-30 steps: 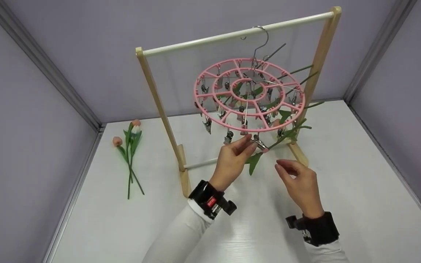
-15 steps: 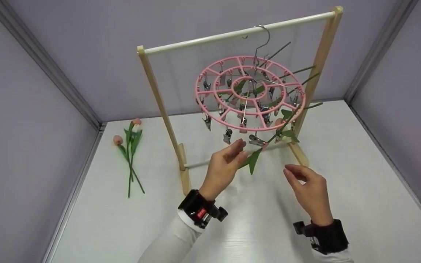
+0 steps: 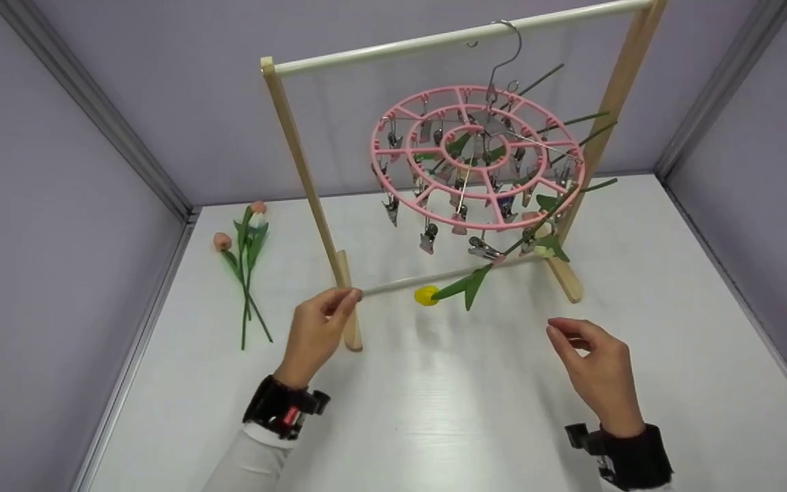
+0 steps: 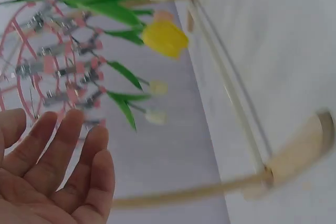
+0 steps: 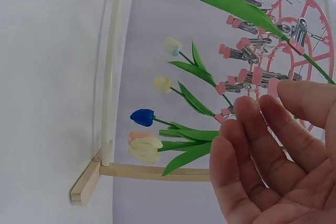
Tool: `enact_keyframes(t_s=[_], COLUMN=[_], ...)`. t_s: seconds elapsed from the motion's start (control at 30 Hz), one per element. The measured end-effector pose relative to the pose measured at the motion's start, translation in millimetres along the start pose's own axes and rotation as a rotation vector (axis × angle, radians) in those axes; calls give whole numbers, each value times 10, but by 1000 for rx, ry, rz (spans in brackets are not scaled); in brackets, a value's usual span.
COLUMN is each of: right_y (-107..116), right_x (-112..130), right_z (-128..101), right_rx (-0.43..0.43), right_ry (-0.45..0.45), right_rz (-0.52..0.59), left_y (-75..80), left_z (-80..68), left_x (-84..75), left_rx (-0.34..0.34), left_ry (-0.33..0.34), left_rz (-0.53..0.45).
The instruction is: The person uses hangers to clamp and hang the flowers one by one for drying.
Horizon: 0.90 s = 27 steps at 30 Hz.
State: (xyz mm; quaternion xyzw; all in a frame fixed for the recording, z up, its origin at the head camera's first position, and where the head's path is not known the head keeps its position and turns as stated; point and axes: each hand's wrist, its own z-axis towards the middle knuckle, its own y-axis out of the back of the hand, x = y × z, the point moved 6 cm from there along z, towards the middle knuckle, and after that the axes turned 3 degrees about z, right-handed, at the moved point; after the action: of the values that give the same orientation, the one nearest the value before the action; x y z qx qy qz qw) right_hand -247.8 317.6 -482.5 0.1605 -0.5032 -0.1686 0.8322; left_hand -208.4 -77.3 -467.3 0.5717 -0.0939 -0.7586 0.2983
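- Two tulips [image 3: 246,263] lie on the table [image 3: 434,410] at far left.
- Left hand [image 3: 317,333] hovers by the rack [image 3: 301,178] foot, fingers loosely bent, holding nothing.
- Yellow tulip [image 3: 426,295] hangs head-down from a clip [image 3: 484,250] on the pink hanger [image 3: 475,157], between both hands.
- Right hand [image 3: 595,369] hovers over the table, relaxed and empty, apart from the flower.
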Motion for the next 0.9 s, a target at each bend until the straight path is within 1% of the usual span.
enact_keyframes(t_s=[0.07, 0.17, 0.2, 0.27, 0.33, 0.4, 0.47, 0.53, 0.63, 0.73, 0.8, 0.9], right_y=[5, 1, 0, 0, 6, 18, 21, 19, -3, -50, -90, -142], right_x=[-30, -68, -78, -94, -105, -109, -106, -99, -74, -27, 8, 46], right_z=[-36, -93, -109, -139, -164, -182, -199, -214, -239, -272, -298, -303], right_rx=[19, 59, 71, 98, 121, 140, 147, 149, 148, 158, 169, 192], right_ry=[-14, -34, -37, -38, -29, -17, 0, 15, 37, 66, 82, 103], right_rz=[-7, -18, -26, -41, -64, -79, -101, -118, -157, -190, -204, -211], left_y=[226, 550, 644, 798, 903, 973, 1010, 1037, 1035, 993, 951, 865], left_z=[-7, -41, -56, -100, -155, -215, -223, -226, -204, -162, -128, -69], left_x=[232, 594, 720, 956, 1181, 1371, 1537, 1659, 1783, 1846, 1860, 1830], left_rx=[-46, -92, -104, -102, -84, -58, -29, -21, -9, 6, 23, 58], left_ry=[59, 177, 215, 292, 362, 425, 469, 507, 536, 533, 499, 412], left_rz=[114, 267, 312, 381, 436, 480, 505, 515, 512, 496, 508, 566])
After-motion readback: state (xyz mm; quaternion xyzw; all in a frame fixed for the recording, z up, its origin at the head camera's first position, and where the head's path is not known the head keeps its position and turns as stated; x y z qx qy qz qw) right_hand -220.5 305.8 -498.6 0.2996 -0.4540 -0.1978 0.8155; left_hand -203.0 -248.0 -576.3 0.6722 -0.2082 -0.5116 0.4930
